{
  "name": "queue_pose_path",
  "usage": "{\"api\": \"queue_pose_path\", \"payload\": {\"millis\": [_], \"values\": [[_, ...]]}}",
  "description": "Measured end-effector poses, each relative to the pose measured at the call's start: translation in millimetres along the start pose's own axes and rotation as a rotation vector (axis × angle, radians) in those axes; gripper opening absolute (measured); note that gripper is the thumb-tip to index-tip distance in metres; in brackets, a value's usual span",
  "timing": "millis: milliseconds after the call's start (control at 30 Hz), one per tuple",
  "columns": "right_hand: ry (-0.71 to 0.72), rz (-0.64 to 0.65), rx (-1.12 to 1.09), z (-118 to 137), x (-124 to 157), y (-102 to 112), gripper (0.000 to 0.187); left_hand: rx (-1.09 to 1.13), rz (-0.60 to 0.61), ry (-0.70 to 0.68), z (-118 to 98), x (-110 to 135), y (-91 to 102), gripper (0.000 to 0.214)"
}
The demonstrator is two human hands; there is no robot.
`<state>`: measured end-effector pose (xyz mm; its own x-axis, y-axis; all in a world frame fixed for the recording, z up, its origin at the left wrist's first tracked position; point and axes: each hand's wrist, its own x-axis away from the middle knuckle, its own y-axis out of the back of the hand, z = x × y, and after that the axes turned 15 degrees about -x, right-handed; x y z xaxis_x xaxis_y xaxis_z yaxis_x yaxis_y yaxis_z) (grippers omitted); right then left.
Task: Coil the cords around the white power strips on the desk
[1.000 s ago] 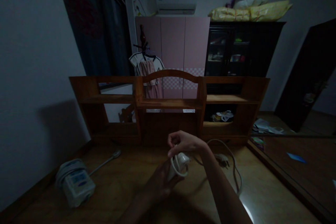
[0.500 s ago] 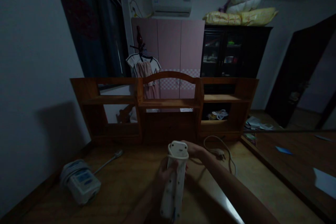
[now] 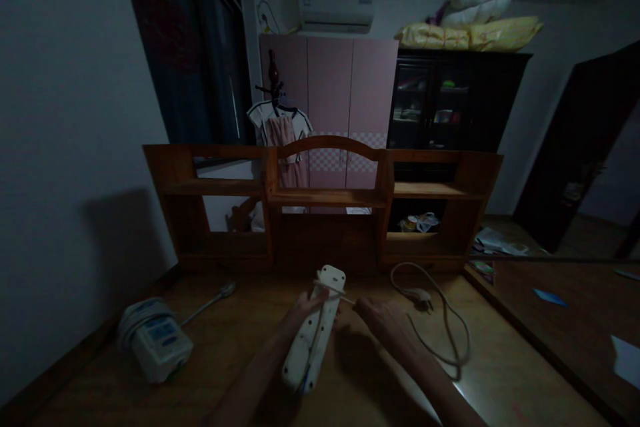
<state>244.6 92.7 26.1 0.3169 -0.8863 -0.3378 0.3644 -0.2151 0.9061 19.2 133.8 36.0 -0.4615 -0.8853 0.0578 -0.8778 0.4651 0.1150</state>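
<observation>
A long white power strip (image 3: 316, 333) is tilted over the wooden desk, its screwed underside facing me. My left hand (image 3: 311, 307) is closed around its upper part, with the thumb across the cord near the far end. To the right, my right hand (image 3: 376, 315) is closed on the strip's power cord (image 3: 347, 299), which runs taut from the strip. The cord's loose length curves over the desk on the right, and its plug (image 3: 421, 297) lies inside that loop.
At left on the desk sits a white box-shaped device (image 3: 159, 345) wrapped in its cable, its plug (image 3: 227, 289) beyond it. A wooden shelf unit (image 3: 325, 199) borders the far side. A raised desk edge (image 3: 525, 333) runs along the right, with papers past it.
The power strip has tilted further, its near end swinging left. My right hand has come from behind the strip to its right side, drawing the cord out. The loose cord has shifted right.
</observation>
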Motion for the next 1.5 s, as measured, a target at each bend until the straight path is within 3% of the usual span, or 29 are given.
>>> {"api": "queue_pose_path", "payload": {"millis": [133,233,400,500,567,667,767,1000,1133,1300,1500], "values": [[0.134,-0.022,-0.054,-2.9,4.2,9.5,0.011,-0.105,-0.114,0.012,-5.6,-1.2,30.1,0.059],[0.24,-0.06,-0.075,0.1,5.2,10.7,0.007,-0.256,-0.173,-0.043,-8.0,-0.2,36.1,0.054],[0.369,-0.121,-0.043,7.0,9.7,0.6,0.007,-0.5,-0.254,-0.142,-10.6,-0.2,16.1,0.057],[0.422,-0.133,-0.035,11.1,13.5,-2.4,0.007,-0.713,-0.323,-0.132,-9.4,1.1,1.0,0.054],[0.433,-0.136,-0.035,13.1,15.0,-1.1,0.007,-0.885,-0.303,-0.104,-6.8,2.9,-5.9,0.049],[0.42,-0.139,-0.047,14.1,15.4,2.7,0.009,-1.116,-0.235,-0.137,-1.4,5.6,-10.7,0.047],[0.421,-0.126,-0.047,14.9,14.7,3.9,0.012,-1.288,-0.206,-0.266,4.7,6.8,-13.2,0.046],[0.412,0.028,-0.074,15.9,15.5,-2.3,0.015,-1.601,-0.126,-0.369,14.7,8.0,-33.3,0.053],[0.315,0.049,-0.156,5.3,13.9,6.0,0.009,-1.604,-0.104,-0.42,18.7,6.1,-39.5,0.043],[0.169,0.046,-0.311,-8.1,16.4,29.4,0.026,-1.518,-0.055,-0.496,22.5,6.0,-43.9,0.042],[-0.001,0.147,-0.664,-11.9,21.7,51.4,0.036,-1.513,0.028,-0.584,14.9,12.0,-57.1,0.03]]}}
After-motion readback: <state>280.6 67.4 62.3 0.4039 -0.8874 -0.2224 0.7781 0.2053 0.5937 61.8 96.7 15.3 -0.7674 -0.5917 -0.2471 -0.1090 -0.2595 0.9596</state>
